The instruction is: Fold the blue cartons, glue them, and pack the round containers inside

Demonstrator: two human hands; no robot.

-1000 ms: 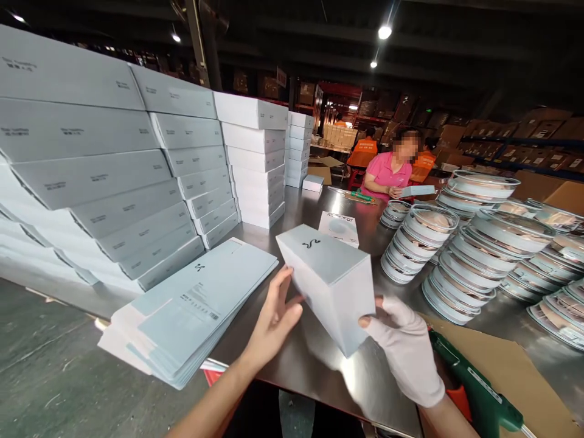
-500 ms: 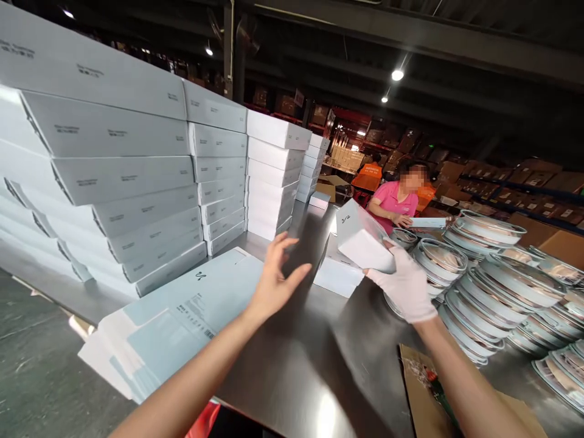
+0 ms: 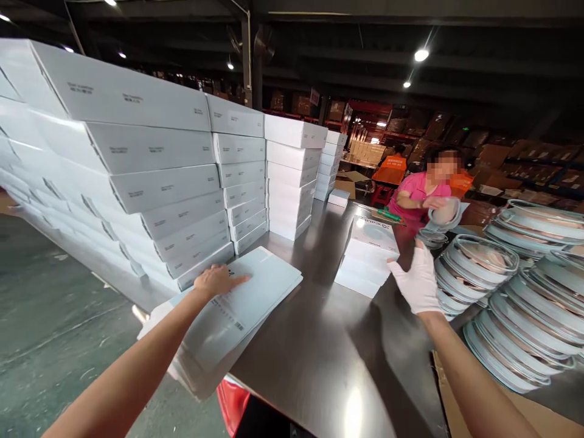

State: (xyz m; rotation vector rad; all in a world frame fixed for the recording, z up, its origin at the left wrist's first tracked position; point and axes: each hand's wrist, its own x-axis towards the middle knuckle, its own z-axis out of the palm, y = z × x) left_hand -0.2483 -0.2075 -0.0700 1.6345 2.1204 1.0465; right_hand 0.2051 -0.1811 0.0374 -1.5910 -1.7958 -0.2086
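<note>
My bare left hand [image 3: 219, 281] lies flat, fingers stretched out, on top of a pile of flat unfolded light blue cartons [image 3: 255, 298] at the near left of the steel table [image 3: 319, 353]. My right hand [image 3: 417, 281], in a white glove, is open with fingers apart, just right of a short stack of two assembled white boxes [image 3: 367, 258] in the middle of the table. It holds nothing.
Tall stacks of white boxes [image 3: 150, 182] line the table's left side. Stacks of round glass-lidded dishes [image 3: 515, 292] fill the right. A person in a pink shirt [image 3: 417, 194] works at the far end. Brown cardboard [image 3: 502, 413] lies at the near right.
My right hand set the assembled white box onto the one in the middle and let go. My left hand swung left and down onto the flat cartons.
</note>
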